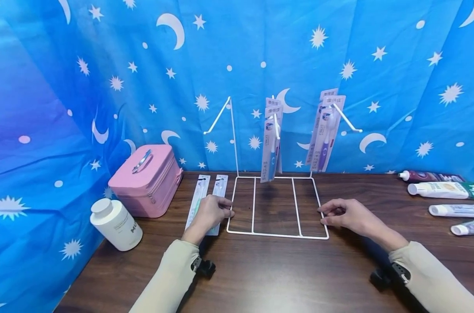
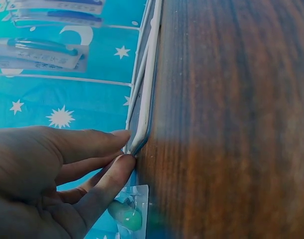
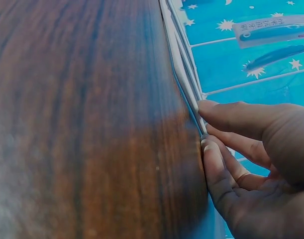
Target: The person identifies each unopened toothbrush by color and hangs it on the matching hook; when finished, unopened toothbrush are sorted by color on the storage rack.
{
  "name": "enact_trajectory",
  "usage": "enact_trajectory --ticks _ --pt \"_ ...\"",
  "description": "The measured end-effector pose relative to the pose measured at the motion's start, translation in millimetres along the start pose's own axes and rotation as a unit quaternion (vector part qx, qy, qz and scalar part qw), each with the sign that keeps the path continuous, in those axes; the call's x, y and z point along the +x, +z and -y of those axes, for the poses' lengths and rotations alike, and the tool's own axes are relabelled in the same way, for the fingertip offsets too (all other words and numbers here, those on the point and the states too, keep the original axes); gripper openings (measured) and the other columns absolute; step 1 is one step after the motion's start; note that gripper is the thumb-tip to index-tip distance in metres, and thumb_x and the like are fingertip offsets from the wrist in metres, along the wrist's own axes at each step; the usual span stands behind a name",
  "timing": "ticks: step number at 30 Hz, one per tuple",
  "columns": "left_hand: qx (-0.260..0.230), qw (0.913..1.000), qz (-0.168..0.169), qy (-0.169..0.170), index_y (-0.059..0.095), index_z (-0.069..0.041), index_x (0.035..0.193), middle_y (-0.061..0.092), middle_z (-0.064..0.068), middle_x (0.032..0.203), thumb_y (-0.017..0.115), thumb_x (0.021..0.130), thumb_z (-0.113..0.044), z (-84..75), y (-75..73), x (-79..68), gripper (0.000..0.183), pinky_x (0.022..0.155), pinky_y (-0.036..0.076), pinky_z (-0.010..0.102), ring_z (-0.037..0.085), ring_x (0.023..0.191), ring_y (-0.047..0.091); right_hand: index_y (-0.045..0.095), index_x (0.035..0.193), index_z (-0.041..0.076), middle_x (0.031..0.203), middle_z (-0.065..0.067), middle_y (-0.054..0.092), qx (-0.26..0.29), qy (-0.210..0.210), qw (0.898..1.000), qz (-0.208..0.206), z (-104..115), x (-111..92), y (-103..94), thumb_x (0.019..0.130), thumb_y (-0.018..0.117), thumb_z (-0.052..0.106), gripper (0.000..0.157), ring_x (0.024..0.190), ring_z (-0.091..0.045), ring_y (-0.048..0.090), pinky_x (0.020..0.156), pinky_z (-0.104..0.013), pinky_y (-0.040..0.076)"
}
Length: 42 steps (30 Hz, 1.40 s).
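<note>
A white wire display rack (image 1: 276, 235) with three upright hooks stands on the table, its base flat on the wood. My left hand (image 1: 211, 212) pinches the left side bar of the base between thumb and fingers. On the opposite side bar, my right hand (image 1: 348, 215) pinches the wire in the same way. Packaged toothbrushes (image 1: 269, 150) hang on the middle hook, and more packaged toothbrushes (image 1: 326, 139) on the right one. The left hook (image 1: 217, 116) carries nothing. Two packaged toothbrushes (image 1: 220, 184) lie beside the rack, partly hidden behind my left hand.
At the left stand a pink case (image 1: 143, 182) and a white bottle (image 1: 117, 224). Several toothpaste tubes (image 1: 442, 190) lie in a column at the right. A blue curtain (image 1: 237, 52) with moons and stars hangs behind the wooden table (image 1: 276, 274).
</note>
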<state>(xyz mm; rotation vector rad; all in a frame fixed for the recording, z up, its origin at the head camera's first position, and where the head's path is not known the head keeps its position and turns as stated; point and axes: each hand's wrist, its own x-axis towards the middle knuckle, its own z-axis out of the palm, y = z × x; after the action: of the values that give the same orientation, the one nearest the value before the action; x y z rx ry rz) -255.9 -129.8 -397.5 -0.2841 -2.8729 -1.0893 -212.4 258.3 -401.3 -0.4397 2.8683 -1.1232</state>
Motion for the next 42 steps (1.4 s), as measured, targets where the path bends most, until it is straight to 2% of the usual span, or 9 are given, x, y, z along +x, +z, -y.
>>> enact_trajectory --ticks 6,10,15,19,22,28,33,37,42 --pt "-0.010 0.9987 -0.035 0.036 0.076 -0.007 0.099 0.072 0.001 0.090 0.079 0.080 -0.014 -1.3 -0.9 2.9 0.020 0.062 0.047 0.027 0.010 0.070 0.057 0.071 0.109 0.008 0.082 -0.001 0.062 -0.002 -0.002 1.000 0.002 1 0 -1.2 0.083 0.077 0.023 0.031 0.070 -0.018 0.054 0.059 -0.026 0.044" --pt "-0.008 0.9956 -0.071 0.060 0.076 -0.007 0.097 0.073 0.001 0.090 0.078 0.081 -0.013 -4.1 -9.6 4.8 0.018 0.066 0.048 0.031 0.013 0.074 0.059 0.071 0.108 0.008 0.082 -0.001 0.062 -0.003 -0.004 1.000 0.002 1 0 -0.5 0.083 0.077 0.025 0.031 0.072 -0.018 0.054 0.059 -0.027 0.044" --pt "-0.006 0.9924 -0.116 0.040 0.076 -0.008 0.099 0.073 0.003 0.092 0.078 0.081 -0.013 -2.3 -22.2 9.5 0.019 0.076 0.049 0.036 0.018 0.084 0.064 0.071 0.108 0.008 0.081 0.000 0.062 -0.005 -0.010 1.000 -0.003 -1 -1 -0.7 0.083 0.077 0.025 0.030 0.070 -0.017 0.055 0.059 -0.026 0.044" --pt "-0.003 0.9845 -0.173 0.027 0.074 -0.005 0.102 0.069 0.011 0.098 0.076 0.080 -0.009 5.0 -29.6 17.8 0.023 0.082 0.047 0.041 0.027 0.093 0.064 0.071 0.106 0.008 0.081 0.000 0.063 -0.001 -0.015 1.000 -0.009 -3 -1 -0.2 0.083 0.078 0.023 0.028 0.070 -0.016 0.055 0.059 -0.026 0.045" --pt "0.015 0.9804 -0.196 0.005 0.072 -0.004 0.107 0.065 0.015 0.103 0.076 0.080 -0.011 10.3 -34.7 25.1 0.028 0.085 0.046 0.042 0.031 0.096 0.063 0.071 0.106 0.008 0.081 -0.001 0.063 0.000 -0.019 1.000 -0.009 -3 -1 0.9 0.083 0.077 0.021 0.027 0.071 -0.015 0.055 0.060 -0.026 0.045" --pt "0.040 0.9792 -0.193 -0.048 0.065 0.001 0.118 0.063 0.020 0.114 0.077 0.081 -0.017 19.0 -43.8 43.8 0.043 0.091 0.043 0.046 0.034 0.105 0.057 0.070 0.106 0.008 0.083 0.000 0.063 -0.010 -0.020 1.000 -0.006 0 0 0.5 0.084 0.076 0.022 0.027 0.075 -0.017 0.055 0.063 -0.026 0.045" --pt "0.035 0.9775 -0.186 -0.093 0.062 0.006 0.119 0.064 0.023 0.115 0.076 0.082 -0.020 29.4 -46.2 58.9 0.048 0.094 0.043 0.048 0.035 0.108 0.057 0.071 0.105 0.008 0.082 0.000 0.063 -0.013 -0.020 1.000 -0.010 -1 1 -0.1 0.084 0.077 0.022 0.026 0.075 -0.018 0.055 0.065 -0.027 0.045" --pt "0.029 0.9769 -0.166 -0.132 0.062 0.008 0.120 0.063 0.023 0.116 0.076 0.082 -0.021 38.7 -45.0 63.8 0.050 0.095 0.042 0.048 0.035 0.108 0.056 0.071 0.104 0.008 0.082 0.001 0.063 -0.008 -0.025 1.000 -0.010 -1 2 1.6 0.083 0.077 0.023 0.026 0.075 -0.017 0.055 0.064 -0.026 0.045" --pt "0.026 0.9757 -0.157 -0.150 0.061 0.007 0.121 0.063 0.022 0.115 0.076 0.083 -0.021 44.3 -42.7 64.4 0.050 0.096 0.041 0.049 0.033 0.105 0.054 0.071 0.105 0.008 0.083 0.000 0.063 -0.003 -0.017 1.000 -0.005 -2 0 1.7 0.084 0.076 0.022 0.027 0.075 -0.017 0.054 0.064 -0.026 0.044"
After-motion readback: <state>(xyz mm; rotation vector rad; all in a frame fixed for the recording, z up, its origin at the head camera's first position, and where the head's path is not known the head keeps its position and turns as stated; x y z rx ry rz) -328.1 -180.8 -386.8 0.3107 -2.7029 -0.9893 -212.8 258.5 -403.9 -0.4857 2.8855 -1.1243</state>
